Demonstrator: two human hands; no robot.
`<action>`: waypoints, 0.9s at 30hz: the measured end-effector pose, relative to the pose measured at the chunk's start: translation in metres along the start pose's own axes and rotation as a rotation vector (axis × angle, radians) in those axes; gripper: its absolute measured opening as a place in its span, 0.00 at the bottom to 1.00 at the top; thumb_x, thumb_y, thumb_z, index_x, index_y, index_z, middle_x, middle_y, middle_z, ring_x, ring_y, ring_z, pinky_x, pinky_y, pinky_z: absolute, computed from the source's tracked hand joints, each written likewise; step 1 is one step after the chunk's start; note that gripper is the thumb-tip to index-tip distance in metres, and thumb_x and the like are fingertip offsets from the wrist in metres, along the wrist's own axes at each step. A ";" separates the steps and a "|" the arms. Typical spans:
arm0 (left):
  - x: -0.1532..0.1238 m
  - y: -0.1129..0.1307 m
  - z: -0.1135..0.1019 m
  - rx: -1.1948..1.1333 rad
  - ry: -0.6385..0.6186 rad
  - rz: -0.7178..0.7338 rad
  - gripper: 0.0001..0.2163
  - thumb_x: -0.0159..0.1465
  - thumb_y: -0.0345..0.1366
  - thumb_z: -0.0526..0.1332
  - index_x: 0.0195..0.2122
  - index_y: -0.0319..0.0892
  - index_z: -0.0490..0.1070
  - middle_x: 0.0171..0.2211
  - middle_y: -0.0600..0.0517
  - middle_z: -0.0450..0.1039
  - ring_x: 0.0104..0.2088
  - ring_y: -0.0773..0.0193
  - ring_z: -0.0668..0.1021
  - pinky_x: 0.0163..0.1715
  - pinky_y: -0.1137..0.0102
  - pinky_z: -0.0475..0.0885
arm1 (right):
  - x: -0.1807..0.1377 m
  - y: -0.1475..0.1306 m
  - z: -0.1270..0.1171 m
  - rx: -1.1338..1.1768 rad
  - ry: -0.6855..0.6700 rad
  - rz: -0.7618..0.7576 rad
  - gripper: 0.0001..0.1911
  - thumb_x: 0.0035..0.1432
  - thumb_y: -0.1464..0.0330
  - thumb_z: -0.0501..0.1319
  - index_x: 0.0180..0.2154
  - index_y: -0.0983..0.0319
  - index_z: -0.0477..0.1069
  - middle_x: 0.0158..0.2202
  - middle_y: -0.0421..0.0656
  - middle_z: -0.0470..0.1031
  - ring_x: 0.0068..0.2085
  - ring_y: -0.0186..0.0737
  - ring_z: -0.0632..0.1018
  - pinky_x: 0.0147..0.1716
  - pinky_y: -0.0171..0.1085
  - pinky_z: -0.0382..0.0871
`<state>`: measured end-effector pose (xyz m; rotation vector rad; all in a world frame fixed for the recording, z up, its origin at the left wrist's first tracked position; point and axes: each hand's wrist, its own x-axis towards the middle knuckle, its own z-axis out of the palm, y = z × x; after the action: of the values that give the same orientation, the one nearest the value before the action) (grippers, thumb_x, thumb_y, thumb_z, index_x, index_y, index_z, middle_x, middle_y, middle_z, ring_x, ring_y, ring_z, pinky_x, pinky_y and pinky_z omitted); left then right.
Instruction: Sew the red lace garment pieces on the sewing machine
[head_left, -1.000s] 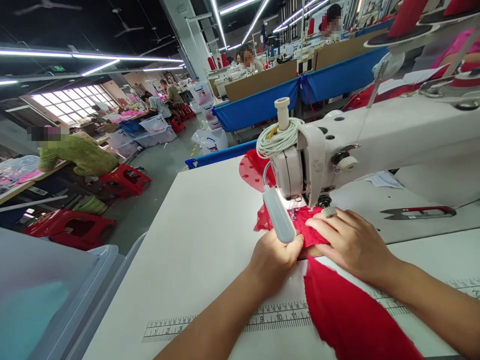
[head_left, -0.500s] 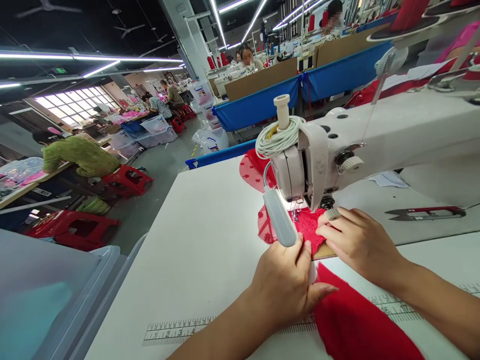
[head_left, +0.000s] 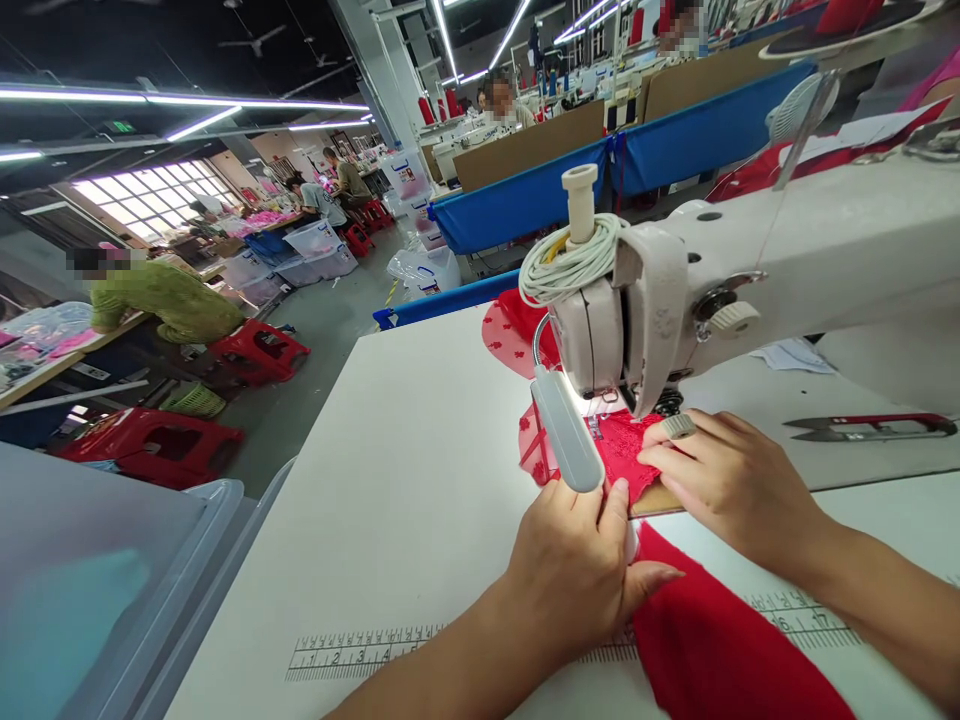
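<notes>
Red lace fabric lies under the needle area of a white sewing machine. My left hand is closed on the near edge of the lace, its thumb stretched over a plain red cloth that hangs toward me. At the lace's right edge, my right hand pinches the fabric, fingers bent beside the presser foot. A grey lamp on a bent neck hides part of the lace and some left fingertips. Sheer red fabric with small motifs shows to the left of the lamp.
Thread snips lie on the machine bed at right. A printed ruler runs along the white table. Translucent bins stand at the left edge. A person in green sits farther left near red stools.
The view has shifted slightly, so the machine sits a little farther right in the picture. Both hands keep nearly the same hold on the lace.
</notes>
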<state>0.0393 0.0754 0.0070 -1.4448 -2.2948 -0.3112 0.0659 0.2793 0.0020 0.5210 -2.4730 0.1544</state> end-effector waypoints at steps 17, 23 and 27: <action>-0.002 -0.004 0.002 0.112 -0.037 -0.038 0.35 0.69 0.57 0.38 0.53 0.34 0.72 0.46 0.36 0.75 0.45 0.47 0.76 0.38 0.59 0.73 | 0.005 0.010 0.009 -0.010 0.027 0.019 0.15 0.57 0.82 0.54 0.26 0.61 0.73 0.27 0.43 0.72 0.31 0.41 0.69 0.30 0.39 0.58; -0.003 -0.004 0.002 0.130 -0.079 -0.096 0.38 0.67 0.61 0.35 0.56 0.37 0.70 0.50 0.37 0.73 0.47 0.47 0.75 0.47 0.54 0.68 | 0.006 0.008 0.007 -0.043 0.083 0.028 0.15 0.56 0.82 0.53 0.25 0.61 0.72 0.31 0.47 0.75 0.35 0.45 0.71 0.33 0.41 0.60; -0.004 -0.001 0.003 0.127 -0.106 -0.127 0.41 0.65 0.64 0.34 0.57 0.36 0.69 0.52 0.38 0.71 0.47 0.48 0.74 0.47 0.56 0.66 | 0.003 -0.001 0.004 0.084 0.076 -0.069 0.17 0.58 0.83 0.50 0.34 0.62 0.73 0.36 0.46 0.78 0.38 0.44 0.73 0.38 0.42 0.61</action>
<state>0.0390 0.0723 0.0026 -1.2841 -2.4485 -0.1253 0.0614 0.2767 0.0005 0.6243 -2.3789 0.2468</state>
